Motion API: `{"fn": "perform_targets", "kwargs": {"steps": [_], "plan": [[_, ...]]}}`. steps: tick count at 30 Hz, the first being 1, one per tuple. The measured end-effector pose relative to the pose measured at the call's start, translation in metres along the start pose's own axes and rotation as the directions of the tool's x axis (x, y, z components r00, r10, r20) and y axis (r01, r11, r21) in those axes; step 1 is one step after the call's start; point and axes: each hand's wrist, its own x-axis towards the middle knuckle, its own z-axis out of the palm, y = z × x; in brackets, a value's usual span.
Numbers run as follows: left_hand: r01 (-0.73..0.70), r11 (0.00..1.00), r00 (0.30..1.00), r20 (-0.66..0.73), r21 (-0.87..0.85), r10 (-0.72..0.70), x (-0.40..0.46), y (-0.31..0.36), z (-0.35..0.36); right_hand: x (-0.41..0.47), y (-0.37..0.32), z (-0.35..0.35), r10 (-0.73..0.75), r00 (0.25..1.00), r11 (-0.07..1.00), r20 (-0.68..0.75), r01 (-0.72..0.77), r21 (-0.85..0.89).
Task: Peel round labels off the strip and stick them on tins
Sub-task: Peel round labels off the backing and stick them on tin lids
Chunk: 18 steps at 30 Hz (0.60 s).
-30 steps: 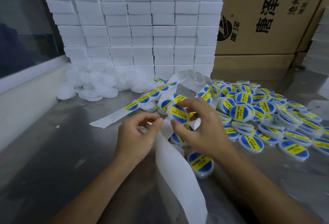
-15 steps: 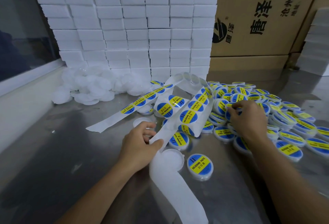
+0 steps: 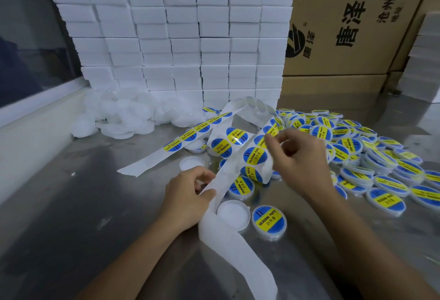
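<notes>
A long white label strip (image 3: 240, 154) with round blue and yellow labels loops over the metal table (image 3: 71, 216). My left hand (image 3: 188, 195) pinches its bare backing between thumb and fingers. My right hand (image 3: 300, 159) is at the strip's right edge with fingers curled, and thumb and forefinger close on the edge beside a label (image 3: 256, 155). A bare white tin (image 3: 234, 214) lies just below my left thumb. A labelled tin (image 3: 269, 222) lies to its right. Another bare tin (image 3: 191, 162) sits above my left hand.
A wide pile of labelled tins (image 3: 381, 168) spreads across the right. Bare white tins (image 3: 123, 116) are heaped at the back left against a wall of stacked white boxes (image 3: 190, 37). A cardboard carton (image 3: 357, 25) stands behind on the right.
My right hand set a labelled tin down in the pile on the right, then came back left to the strip. My left hand stayed on the backing.
</notes>
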Motion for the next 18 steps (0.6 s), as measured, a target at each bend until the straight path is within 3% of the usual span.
{"fn": "perform_targets", "kwargs": {"steps": [2,6,8,13,18], "plan": [[-0.026,0.999,0.999,-0.017,0.046,0.026,-0.001,0.002,-0.001,-0.008,-0.015,0.007,0.021,0.969,0.996,0.247,-0.041,0.077],[-0.069,0.986,0.997,0.027,0.15,0.066,-0.004,0.007,-0.004,-0.015,-0.018,0.022,0.088,0.872,0.976,0.482,0.02,-0.215],[-0.063,0.977,0.998,0.031,0.205,0.058,-0.005,0.01,-0.004,-0.015,-0.014,0.024,0.125,0.844,0.962,0.522,0.026,-0.272],[-0.092,0.971,0.995,-0.026,0.222,0.1,-0.005,0.01,-0.002,-0.019,-0.013,0.028,0.136,0.811,0.983,0.569,-0.038,-0.18],[0.009,0.991,0.998,-0.065,-0.137,-0.019,0.0,0.009,-0.006,-0.021,-0.009,0.033,0.108,0.844,0.993,0.525,-0.069,-0.093]]}}
